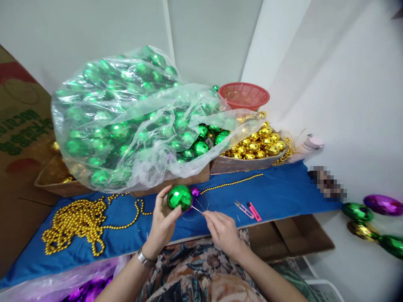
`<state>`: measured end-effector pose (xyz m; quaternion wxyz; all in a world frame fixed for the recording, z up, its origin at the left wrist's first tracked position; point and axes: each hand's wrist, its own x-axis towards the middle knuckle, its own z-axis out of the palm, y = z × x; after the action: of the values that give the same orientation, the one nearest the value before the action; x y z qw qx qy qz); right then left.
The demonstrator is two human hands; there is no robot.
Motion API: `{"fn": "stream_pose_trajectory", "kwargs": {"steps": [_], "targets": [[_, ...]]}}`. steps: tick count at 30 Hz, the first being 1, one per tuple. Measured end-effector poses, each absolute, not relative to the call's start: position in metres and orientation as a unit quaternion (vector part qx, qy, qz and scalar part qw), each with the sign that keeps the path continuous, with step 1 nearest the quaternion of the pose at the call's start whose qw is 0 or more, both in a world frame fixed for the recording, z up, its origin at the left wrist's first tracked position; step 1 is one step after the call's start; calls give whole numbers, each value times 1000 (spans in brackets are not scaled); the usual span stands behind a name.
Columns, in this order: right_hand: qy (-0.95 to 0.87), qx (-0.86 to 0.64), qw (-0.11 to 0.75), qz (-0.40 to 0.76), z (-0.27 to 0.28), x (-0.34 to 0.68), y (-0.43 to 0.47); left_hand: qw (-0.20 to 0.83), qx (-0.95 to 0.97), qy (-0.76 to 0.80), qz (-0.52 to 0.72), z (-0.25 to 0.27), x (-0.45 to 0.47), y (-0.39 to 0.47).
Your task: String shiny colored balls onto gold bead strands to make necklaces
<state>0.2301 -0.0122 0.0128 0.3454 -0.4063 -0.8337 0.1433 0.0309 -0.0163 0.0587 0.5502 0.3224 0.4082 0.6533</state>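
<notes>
My left hand (164,222) grips a shiny green faceted ball (179,197) between thumb and fingers, above the blue cloth. The fingers of my right hand (223,230) pinch a thin, pale needle (197,209) whose far end meets the ball's right side; whether it has entered a hole cannot be made out. Fine thread loops near the needle. Just beyond the green ball is a small purple ball (195,192), and a string of gold beads (233,183) runs from beside it toward the right. Pink-handled thread snips (244,209) and a pink cutter (254,212) lie right of my hands.
A large clear bag (151,163) of green balls fills the back left. Gold balls sit in a cardboard box (248,164), near a red basket (267,100). Piled gold bead strings (75,222) lie on the blue cloth (283,184). Coloured balls (362,230) hang at right.
</notes>
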Motion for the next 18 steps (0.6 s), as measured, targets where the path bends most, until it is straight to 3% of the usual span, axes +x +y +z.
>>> {"fn": "stream_pose_trajectory", "kwargs": {"steps": [5,18], "targets": [[-841,-402,331,145,3,228,-15,600,308,418,609,42,30,-27],[-808,-393,340,279,-1,225,-19,561,381,425,600,28,39,-41]]}}
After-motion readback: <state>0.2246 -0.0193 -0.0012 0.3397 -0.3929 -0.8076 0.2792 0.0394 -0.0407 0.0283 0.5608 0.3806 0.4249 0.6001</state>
